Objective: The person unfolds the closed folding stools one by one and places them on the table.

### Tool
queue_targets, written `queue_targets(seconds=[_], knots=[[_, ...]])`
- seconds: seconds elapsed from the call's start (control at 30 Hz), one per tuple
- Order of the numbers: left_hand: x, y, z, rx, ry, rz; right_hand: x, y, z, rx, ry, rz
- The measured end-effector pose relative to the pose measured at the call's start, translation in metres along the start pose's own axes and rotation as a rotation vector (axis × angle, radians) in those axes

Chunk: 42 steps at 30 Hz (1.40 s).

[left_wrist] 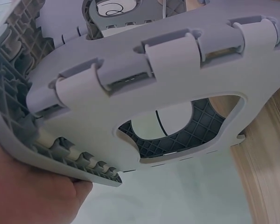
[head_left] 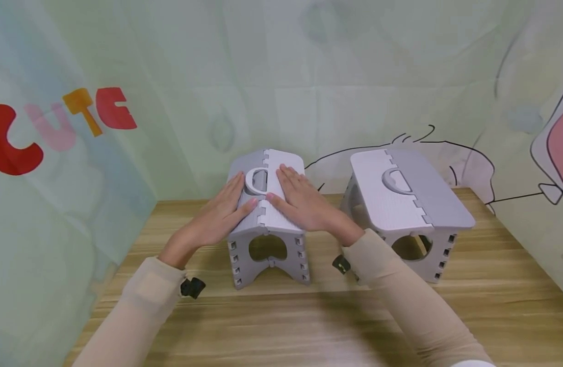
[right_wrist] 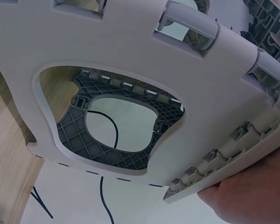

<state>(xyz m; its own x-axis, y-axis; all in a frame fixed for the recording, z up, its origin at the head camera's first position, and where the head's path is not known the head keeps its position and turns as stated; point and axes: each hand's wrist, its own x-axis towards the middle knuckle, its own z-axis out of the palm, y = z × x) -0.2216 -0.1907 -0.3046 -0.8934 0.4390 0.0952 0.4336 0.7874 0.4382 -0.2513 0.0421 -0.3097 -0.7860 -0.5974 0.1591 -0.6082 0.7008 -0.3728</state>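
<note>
A grey and white folding step stool (head_left: 274, 220) stands on the wooden table, its top bent up along the middle hinge like a low roof. My left hand (head_left: 217, 216) lies with straight fingers on the grey half of the top. Across the white half, my right hand (head_left: 304, 201) rests flat, its thumb close to the centre seam. Between the hands, the carry handle (head_left: 250, 182) sits over a slot. In the wrist views, the stool's hinged side panels (left_wrist: 172, 60) and ribbed underside appear, with the hands on the outer faces of the top.
To the right stands a second folding stool (head_left: 430, 178), its top spread flat. The wooden table (head_left: 263, 326) reaches back to a printed cloth backdrop (head_left: 185, 112) with coloured letters on the left. A dark clip-like piece (head_left: 193, 288) is at the left cuff.
</note>
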Motion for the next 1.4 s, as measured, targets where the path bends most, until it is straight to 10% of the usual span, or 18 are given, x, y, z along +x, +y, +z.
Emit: queue_targets(seconds=[1.4], knots=[[0.0022, 0.0011, -0.0026, 0.045, -0.009, -0.009, 0.0026, -0.0038, -0.0045, -0.14, -0.056, 0.038]])
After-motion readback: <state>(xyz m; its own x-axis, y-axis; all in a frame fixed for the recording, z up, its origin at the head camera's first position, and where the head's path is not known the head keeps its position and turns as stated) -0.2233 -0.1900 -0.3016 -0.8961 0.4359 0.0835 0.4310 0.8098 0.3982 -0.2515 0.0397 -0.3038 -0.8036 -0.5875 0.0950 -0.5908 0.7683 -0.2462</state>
